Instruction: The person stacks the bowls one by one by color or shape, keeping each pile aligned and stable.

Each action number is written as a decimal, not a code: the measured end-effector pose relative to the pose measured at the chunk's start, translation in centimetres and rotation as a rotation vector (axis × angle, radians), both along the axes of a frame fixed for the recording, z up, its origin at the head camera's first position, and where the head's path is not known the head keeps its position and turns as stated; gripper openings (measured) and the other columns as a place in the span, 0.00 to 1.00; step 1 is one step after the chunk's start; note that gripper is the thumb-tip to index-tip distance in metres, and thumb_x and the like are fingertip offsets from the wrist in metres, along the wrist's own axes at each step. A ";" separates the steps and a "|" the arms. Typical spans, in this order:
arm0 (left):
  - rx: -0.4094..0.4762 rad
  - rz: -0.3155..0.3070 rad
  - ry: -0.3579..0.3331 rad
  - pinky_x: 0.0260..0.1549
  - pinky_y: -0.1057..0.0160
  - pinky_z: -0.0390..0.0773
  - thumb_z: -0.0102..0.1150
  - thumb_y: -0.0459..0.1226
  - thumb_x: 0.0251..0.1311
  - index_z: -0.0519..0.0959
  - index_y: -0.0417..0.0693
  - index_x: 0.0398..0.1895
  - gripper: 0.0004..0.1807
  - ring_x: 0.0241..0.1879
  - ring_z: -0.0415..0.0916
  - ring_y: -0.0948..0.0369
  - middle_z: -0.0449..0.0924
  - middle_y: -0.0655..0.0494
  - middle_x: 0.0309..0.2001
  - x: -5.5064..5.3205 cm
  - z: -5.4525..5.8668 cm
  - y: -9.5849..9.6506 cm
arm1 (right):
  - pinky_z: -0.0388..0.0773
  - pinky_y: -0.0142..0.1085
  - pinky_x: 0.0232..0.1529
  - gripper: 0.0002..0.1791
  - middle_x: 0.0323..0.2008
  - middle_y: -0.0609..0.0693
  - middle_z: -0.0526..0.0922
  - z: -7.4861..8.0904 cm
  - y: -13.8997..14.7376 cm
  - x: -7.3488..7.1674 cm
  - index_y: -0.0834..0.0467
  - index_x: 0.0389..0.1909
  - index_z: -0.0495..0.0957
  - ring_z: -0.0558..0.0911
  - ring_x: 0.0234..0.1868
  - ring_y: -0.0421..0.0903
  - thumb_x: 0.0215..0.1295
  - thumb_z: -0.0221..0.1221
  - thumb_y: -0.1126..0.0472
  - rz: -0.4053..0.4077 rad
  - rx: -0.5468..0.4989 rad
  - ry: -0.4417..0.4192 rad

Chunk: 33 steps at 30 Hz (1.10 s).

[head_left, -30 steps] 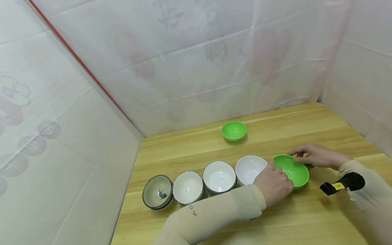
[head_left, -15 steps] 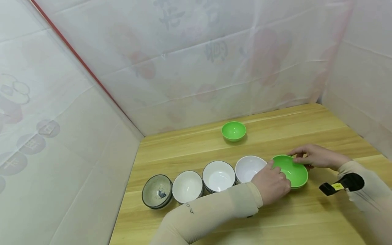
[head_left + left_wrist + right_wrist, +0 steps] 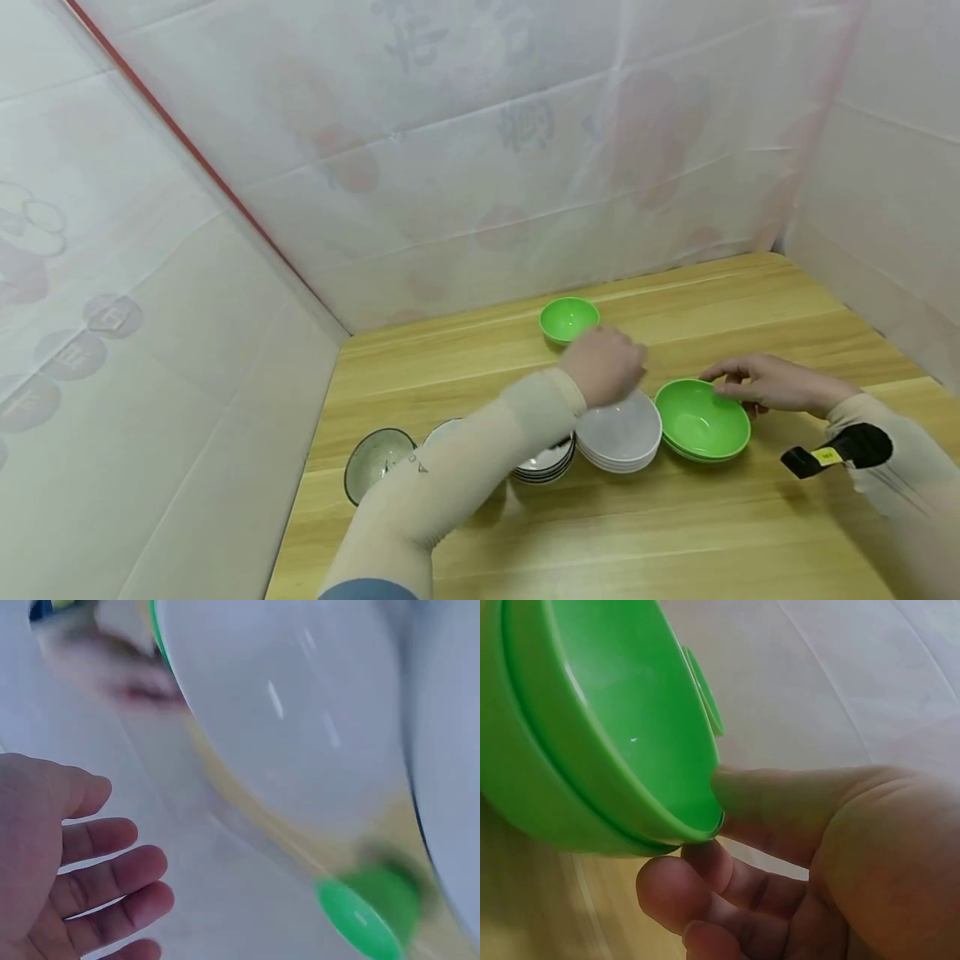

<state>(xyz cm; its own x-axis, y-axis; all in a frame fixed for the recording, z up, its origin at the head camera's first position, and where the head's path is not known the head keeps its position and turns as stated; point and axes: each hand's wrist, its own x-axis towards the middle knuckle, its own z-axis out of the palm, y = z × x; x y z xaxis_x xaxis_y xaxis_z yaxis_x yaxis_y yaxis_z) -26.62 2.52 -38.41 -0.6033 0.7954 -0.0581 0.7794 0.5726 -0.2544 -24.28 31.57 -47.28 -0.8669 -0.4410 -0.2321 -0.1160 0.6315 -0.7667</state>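
Observation:
A stack of green bowls [image 3: 701,421] stands at the right end of a row of bowls on the wooden table [image 3: 675,533]. My right hand [image 3: 738,385] pinches its far rim. In the right wrist view the thumb [image 3: 780,799] lies on the rim of the green bowls [image 3: 592,750] and the fingers curl beneath. My left hand [image 3: 611,360] hovers blurred above the table, between the white bowl stack [image 3: 618,433] and a lone green bowl [image 3: 568,319] farther back. That hand [image 3: 112,855] holds nothing, its fingers relaxed and slightly apart.
Left of the white stack stand a dark-rimmed white stack [image 3: 543,462], a speckled white bowl [image 3: 442,431] and a dark grey bowl [image 3: 371,475], partly hidden by my left arm. White sheeted walls [image 3: 480,167] close in the back and both sides.
My left hand has let go of the green stack's near left rim, lifted, and swung left and away toward the lone green bowl. The right hand has stayed on the rim.

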 end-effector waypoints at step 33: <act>-0.034 0.462 -0.396 0.62 0.58 0.66 0.52 0.46 0.67 0.70 0.61 0.67 0.24 0.65 0.65 0.58 0.71 0.60 0.64 -10.2 -4.8 -8.1 | 0.75 0.37 0.24 0.25 0.27 0.53 0.75 -1.3 0.6 1.4 0.68 0.62 0.67 0.77 0.26 0.50 0.75 0.48 0.53 0.017 -0.036 -0.033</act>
